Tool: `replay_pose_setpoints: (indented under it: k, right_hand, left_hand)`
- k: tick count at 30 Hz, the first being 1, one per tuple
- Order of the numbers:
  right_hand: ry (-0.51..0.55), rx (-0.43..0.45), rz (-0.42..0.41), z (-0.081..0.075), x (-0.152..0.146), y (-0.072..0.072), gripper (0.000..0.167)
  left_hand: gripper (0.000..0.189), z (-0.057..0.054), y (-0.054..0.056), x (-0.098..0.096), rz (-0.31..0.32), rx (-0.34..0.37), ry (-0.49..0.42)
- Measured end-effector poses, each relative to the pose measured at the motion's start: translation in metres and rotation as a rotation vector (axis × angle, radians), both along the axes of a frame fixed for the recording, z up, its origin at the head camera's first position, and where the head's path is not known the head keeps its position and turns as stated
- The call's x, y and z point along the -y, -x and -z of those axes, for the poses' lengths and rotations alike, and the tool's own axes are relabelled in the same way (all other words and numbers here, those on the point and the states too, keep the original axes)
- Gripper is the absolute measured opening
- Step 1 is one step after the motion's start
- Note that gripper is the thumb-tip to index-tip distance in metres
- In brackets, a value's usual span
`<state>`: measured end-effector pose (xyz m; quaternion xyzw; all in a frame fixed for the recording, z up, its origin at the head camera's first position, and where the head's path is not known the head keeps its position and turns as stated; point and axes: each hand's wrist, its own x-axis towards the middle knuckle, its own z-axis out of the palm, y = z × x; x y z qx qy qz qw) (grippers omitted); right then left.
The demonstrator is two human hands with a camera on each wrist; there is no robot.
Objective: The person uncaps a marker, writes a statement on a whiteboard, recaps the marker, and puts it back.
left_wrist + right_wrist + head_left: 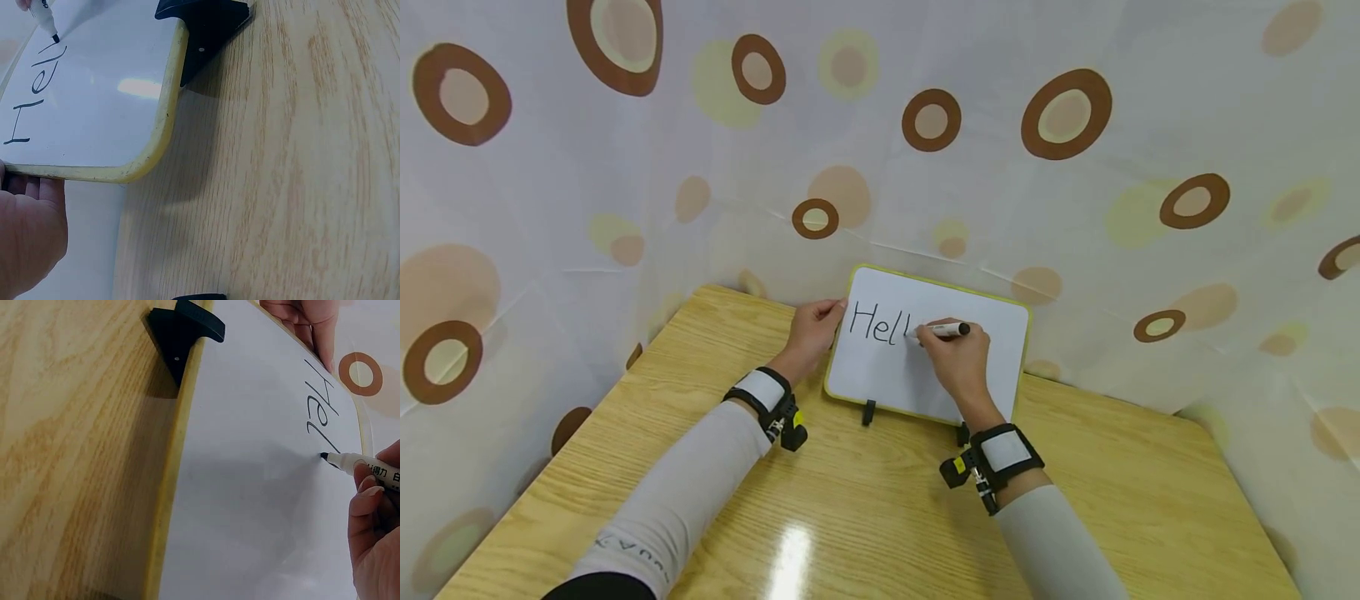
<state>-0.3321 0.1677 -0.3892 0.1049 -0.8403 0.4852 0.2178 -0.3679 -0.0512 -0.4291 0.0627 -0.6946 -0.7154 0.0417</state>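
Observation:
A small whiteboard (880,375) with a yellow rim leans back on black stand feet (868,412). Black handwriting (874,323) on it reads "Hel" with one more stroke begun. My right hand (958,357) pinches a white marker (353,464) with a black end, its dark tip touching the board at that last stroke. At the board's left edge, my left hand (814,333) grips the rim; in the left wrist view its fingers (47,190) pass behind the board, so their tips are hidden.
The board stands on a wooden table (850,492) near its back edge. Behind hangs a pale curtain (880,175) printed with brown and beige circles. Both wrists wear black straps (1006,450) with small cameras.

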Motion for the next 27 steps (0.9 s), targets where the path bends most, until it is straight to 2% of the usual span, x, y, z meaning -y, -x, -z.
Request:
replay_pose_setpoints:
  k: [9,18,27]
  right_hand:
    - [-0.033,0.007,-0.024,0.005,0.0,-0.007,0.014]
    - [-0.041,0.024,0.0,0.004,-0.003,-0.011,0.013]
    - [0.056,0.038,0.047,-0.003,-0.017,-0.013,0.011]
  left_hand:
    - [0.038,0.002,0.001,0.001,0.004,-0.009,-0.002]
    - [0.039,0.002,0.002,0.0,0.015,-0.015,-0.011]
    - [0.039,0.003,0.003,0.0,0.007,-0.019,-0.005]
